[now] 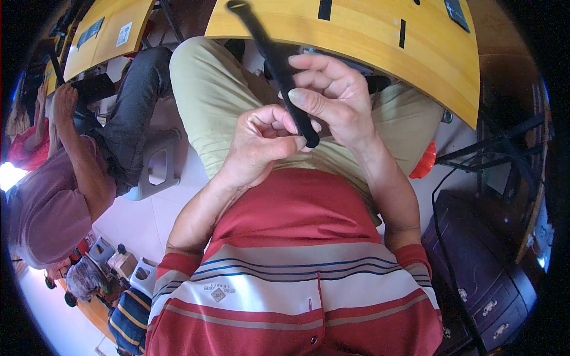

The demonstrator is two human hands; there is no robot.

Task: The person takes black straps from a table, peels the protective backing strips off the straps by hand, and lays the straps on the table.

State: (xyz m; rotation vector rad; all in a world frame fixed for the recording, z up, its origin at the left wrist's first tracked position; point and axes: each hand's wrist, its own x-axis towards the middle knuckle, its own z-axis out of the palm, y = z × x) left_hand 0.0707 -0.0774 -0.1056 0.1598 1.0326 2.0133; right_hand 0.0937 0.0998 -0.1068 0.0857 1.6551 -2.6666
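Note:
A long, narrow black strap (276, 62) slants up and away over my lap, its far end slightly blurred and rounded. My left hand (261, 139) is closed, pinching the strap's near end between thumb and fingers. Higher up the strap, my right hand (335, 98) has its thumb against the strap's side, with a fingertip partly hidden behind it. The index finger of that hand stays lifted off the strap. Both hands are above my lap, close to the table's near edge.
Ahead is a yellow wooden table (368, 35) with several flat black pieces on it. To the left, a co-worker (65, 184) sits at another table (110, 29) holding something dark. A dark drawer cabinet (481, 273) and a black cable (436, 219) are on the right.

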